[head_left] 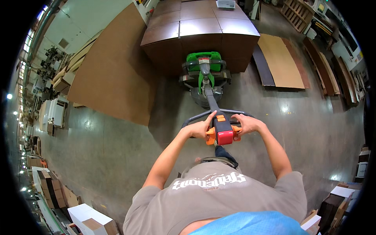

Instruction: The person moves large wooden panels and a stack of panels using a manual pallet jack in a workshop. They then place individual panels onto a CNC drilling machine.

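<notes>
Both of my hands are on the control handle (223, 124) of a green and black electric pallet jack (204, 64). My left hand (199, 128) is closed on the left side of the handle, its thumb stretched along the grip near the orange buttons. My right hand (248, 124) closes on the opposite side, beside an orange control. The handle has a red end that points toward my body. Beyond it, the jack stands against a large block of brown panels (164, 55). The forks are hidden.
A big brown sheet (113, 70) leans left of the load. Stacked flat boards (280, 62) lie on the floor to the right, with more long boards (321, 68) farther right. White and brown boxes (92, 219) stand at the lower left. A wooden pallet (297, 15) leans at the far right.
</notes>
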`<state>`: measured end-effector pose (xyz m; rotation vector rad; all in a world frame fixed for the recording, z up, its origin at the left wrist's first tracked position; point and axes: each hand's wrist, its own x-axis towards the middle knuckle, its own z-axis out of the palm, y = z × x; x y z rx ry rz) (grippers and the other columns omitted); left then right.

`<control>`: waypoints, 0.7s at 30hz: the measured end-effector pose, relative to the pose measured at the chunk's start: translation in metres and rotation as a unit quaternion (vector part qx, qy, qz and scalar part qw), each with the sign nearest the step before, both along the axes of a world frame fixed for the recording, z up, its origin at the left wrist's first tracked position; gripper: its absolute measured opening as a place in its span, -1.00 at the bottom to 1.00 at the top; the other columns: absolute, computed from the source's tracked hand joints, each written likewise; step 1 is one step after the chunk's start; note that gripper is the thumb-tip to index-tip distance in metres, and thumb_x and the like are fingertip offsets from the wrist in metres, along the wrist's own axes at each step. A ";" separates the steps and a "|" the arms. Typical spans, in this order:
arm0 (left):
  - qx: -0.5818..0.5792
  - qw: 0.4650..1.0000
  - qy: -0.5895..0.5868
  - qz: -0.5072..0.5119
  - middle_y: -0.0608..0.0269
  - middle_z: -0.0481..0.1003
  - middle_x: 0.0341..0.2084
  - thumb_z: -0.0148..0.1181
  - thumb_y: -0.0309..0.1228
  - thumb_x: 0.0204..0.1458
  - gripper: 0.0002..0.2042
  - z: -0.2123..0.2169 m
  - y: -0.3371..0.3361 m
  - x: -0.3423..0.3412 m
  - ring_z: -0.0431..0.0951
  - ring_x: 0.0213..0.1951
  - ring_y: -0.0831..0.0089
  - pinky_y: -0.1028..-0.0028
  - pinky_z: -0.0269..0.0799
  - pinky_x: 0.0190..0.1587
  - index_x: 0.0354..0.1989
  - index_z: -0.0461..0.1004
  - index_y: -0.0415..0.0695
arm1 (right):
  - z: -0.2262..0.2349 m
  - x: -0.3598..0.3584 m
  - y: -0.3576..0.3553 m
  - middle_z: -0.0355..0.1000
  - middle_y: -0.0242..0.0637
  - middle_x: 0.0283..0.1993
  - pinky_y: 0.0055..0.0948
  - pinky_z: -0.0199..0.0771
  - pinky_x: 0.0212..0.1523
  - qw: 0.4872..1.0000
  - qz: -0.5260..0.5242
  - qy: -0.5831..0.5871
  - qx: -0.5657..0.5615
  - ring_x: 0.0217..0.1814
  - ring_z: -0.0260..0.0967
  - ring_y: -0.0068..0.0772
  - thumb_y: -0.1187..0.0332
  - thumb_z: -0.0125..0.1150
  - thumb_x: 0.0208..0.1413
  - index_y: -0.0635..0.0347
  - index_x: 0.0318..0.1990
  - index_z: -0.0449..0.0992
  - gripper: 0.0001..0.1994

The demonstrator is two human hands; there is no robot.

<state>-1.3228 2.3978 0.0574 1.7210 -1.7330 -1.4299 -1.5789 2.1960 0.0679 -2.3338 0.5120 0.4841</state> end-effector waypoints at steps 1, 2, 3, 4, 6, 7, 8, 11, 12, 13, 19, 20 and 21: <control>0.001 1.000 0.003 -0.001 -0.06 0.65 -0.25 0.46 -0.64 -0.18 0.42 0.000 -0.001 -0.001 0.65 -0.21 0.06 0.24 0.51 0.02 0.63 -0.69 0.09 | 0.003 -0.002 0.003 0.38 0.11 0.30 -0.07 0.50 0.32 1.000 -0.003 -0.014 -0.006 0.28 0.47 0.11 0.02 0.74 -0.35 0.15 0.47 0.21 0.16; 0.002 1.000 0.001 -0.001 -0.06 0.65 -0.25 0.46 -0.64 -0.18 0.42 0.001 -0.002 -0.003 0.65 -0.21 0.06 0.24 0.51 0.02 0.63 -0.69 0.09 | 0.004 -0.005 0.002 0.38 0.11 0.30 -0.07 0.50 0.33 1.000 -0.002 -0.015 -0.006 0.29 0.47 0.11 0.02 0.74 -0.34 0.15 0.47 0.21 0.15; 0.004 1.000 -0.001 -0.001 -0.06 0.65 -0.25 0.46 -0.64 -0.18 0.42 0.001 -0.003 -0.004 0.65 -0.20 0.06 0.24 0.51 0.03 0.63 -0.69 0.09 | 0.002 -0.006 0.000 0.38 0.11 0.30 -0.07 0.49 0.33 1.000 -0.001 -0.016 -0.006 0.29 0.46 0.11 0.02 0.74 -0.33 0.14 0.47 0.21 0.15; 0.008 1.000 -0.004 -0.001 -0.06 0.65 -0.25 0.46 -0.64 -0.18 0.42 0.001 -0.003 -0.004 0.65 -0.20 0.05 0.24 0.51 0.03 0.63 -0.69 0.09 | -0.002 -0.006 0.000 0.38 0.11 0.30 -0.07 0.49 0.34 1.000 0.000 -0.018 -0.005 0.30 0.46 0.11 0.02 0.73 -0.32 0.14 0.47 0.21 0.14; -0.008 1.000 -0.010 -0.008 -0.08 0.65 -0.27 0.49 -0.60 -0.18 0.43 -0.007 -0.005 -0.003 0.67 -0.19 0.01 0.22 0.53 0.02 0.63 -0.69 0.05 | -0.008 -0.007 -0.003 0.38 0.10 0.29 -0.05 0.48 0.34 1.000 0.005 -0.015 -0.016 0.30 0.46 0.10 0.02 0.72 -0.30 0.12 0.46 0.23 0.11; -0.007 1.000 -0.015 -0.006 -0.09 0.65 -0.27 0.49 -0.60 -0.18 0.42 -0.007 -0.004 -0.003 0.67 -0.18 0.01 0.22 0.53 0.02 0.63 -0.69 0.05 | -0.005 -0.006 -0.002 0.39 0.10 0.29 -0.05 0.48 0.34 1.000 0.006 -0.014 -0.013 0.30 0.46 0.10 0.01 0.72 -0.29 0.12 0.46 0.23 0.10; -0.007 1.000 -0.020 -0.004 -0.09 0.65 -0.26 0.50 -0.60 -0.17 0.42 -0.007 -0.003 -0.002 0.67 -0.18 0.01 0.22 0.53 0.02 0.63 -0.69 0.05 | -0.003 -0.005 -0.001 0.39 0.09 0.29 -0.05 0.48 0.34 1.000 0.007 -0.014 -0.012 0.30 0.46 0.10 0.01 0.72 -0.29 0.12 0.45 0.24 0.09; -0.005 1.000 -0.003 0.000 -0.12 0.65 -0.23 0.49 -0.60 -0.17 0.42 -0.007 -0.003 -0.003 0.67 -0.15 -0.01 0.21 0.53 0.04 0.63 -0.68 0.05 | 0.000 -0.004 0.001 0.40 0.09 0.28 -0.04 0.48 0.33 1.000 0.006 -0.006 -0.013 0.30 0.46 0.10 0.02 0.73 -0.31 0.12 0.43 0.25 0.09; -0.009 1.000 0.002 -0.002 -0.13 0.65 -0.22 0.49 -0.60 -0.17 0.42 -0.008 -0.003 -0.003 0.67 -0.14 -0.02 0.21 0.53 0.04 0.63 -0.68 0.05 | 0.002 -0.005 0.002 0.40 0.09 0.27 -0.04 0.48 0.33 1.000 0.000 -0.001 -0.011 0.30 0.46 0.10 0.02 0.74 -0.31 0.11 0.43 0.25 0.09; -0.013 1.000 0.005 -0.003 -0.14 0.65 -0.22 0.48 -0.59 -0.17 0.41 -0.010 -0.002 -0.002 0.67 -0.14 -0.02 0.21 0.54 0.04 0.63 -0.68 0.05 | 0.007 -0.004 0.005 0.41 0.08 0.26 -0.05 0.49 0.32 1.000 -0.004 0.002 -0.007 0.29 0.47 0.10 0.03 0.74 -0.32 0.11 0.43 0.25 0.09; -0.017 1.000 -0.011 -0.006 -0.16 0.64 -0.21 0.48 -0.58 -0.18 0.41 -0.010 -0.004 -0.004 0.67 -0.12 -0.04 0.20 0.54 0.05 0.63 -0.67 0.05 | 0.000 -0.007 0.000 0.42 0.08 0.21 -0.06 0.51 0.29 1.000 0.004 -0.013 -0.006 0.27 0.47 0.08 0.08 0.75 -0.32 0.08 0.43 0.25 0.08; -0.015 1.000 -0.015 -0.005 -0.16 0.64 -0.21 0.48 -0.57 -0.18 0.40 -0.009 -0.003 -0.004 0.67 -0.12 -0.04 0.20 0.54 0.04 0.63 -0.66 0.05 | 0.000 -0.006 0.000 0.42 0.08 0.21 -0.06 0.51 0.28 1.000 0.005 -0.015 -0.007 0.27 0.47 0.07 0.08 0.74 -0.31 0.08 0.43 0.25 0.07; -0.010 1.000 -0.014 -0.004 -0.15 0.64 -0.21 0.47 -0.57 -0.18 0.40 -0.008 -0.002 -0.004 0.67 -0.12 -0.04 0.20 0.54 0.04 0.63 -0.66 0.05 | -0.001 -0.006 0.001 0.42 0.08 0.21 -0.06 0.52 0.28 1.000 0.005 -0.012 -0.009 0.27 0.46 0.07 0.08 0.74 -0.31 0.07 0.43 0.25 0.07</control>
